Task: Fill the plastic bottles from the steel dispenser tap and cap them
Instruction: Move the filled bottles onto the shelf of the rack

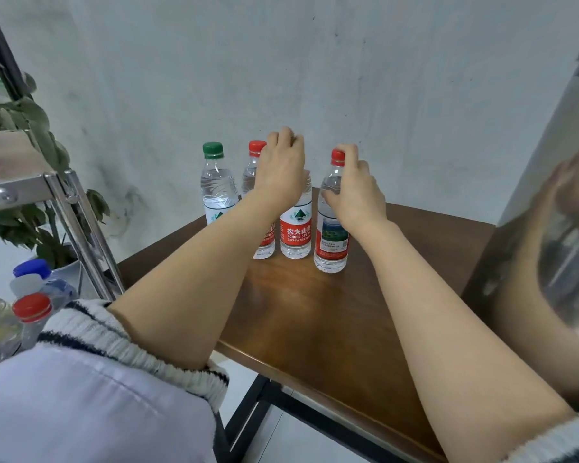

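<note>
Here, middle bottle [295,228] upright, left hand [279,168] clasping its top, right hand [355,192] gripping right bottle [331,243] (cap [337,156] skyward).

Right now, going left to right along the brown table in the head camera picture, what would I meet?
Green-capped clear plastic bottle → red-capped clear bottle at the back → red-labelled clear bottle gripped by the left hand → red-capped picture-labelled bottle gripped by the right hand → shiny steel dispenser.

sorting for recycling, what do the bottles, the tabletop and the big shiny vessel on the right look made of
Bottles: clear, glossy thin plastic, see-through with ribbed walls. Tabletop: dark brown wood or wood-look laminate, grain showing, slight sheen; cannot tell which. Vessel: probably polished steel, since it reflects its surroundings like a blurred mirror.
</note>
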